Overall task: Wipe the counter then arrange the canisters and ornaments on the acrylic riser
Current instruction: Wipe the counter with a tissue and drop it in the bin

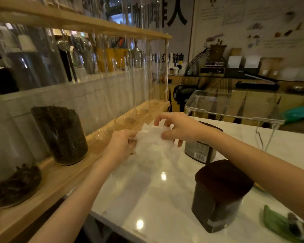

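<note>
Both hands hold a crumpled white wipe (153, 139) just above the white marble counter (156, 190). My left hand (120, 145) pinches its left edge. From above and the right, my right hand (179, 126) grips it with bent fingers. A dark square canister with a brown lid (219, 193) stands near the front right. A second dark canister with a barcode label (199, 151) sits behind my right wrist, partly hidden. The clear acrylic riser (235, 109) stands at the far right of the counter with nothing on it.
A long wooden rack (60, 176) runs along the left, holding glass jars of dark tea leaves (61, 134) and tall clear tubes. A green ornament (277, 223) lies at the front right corner. A green cloth (298, 113) lies beyond the riser. A fan and shelves fill the background.
</note>
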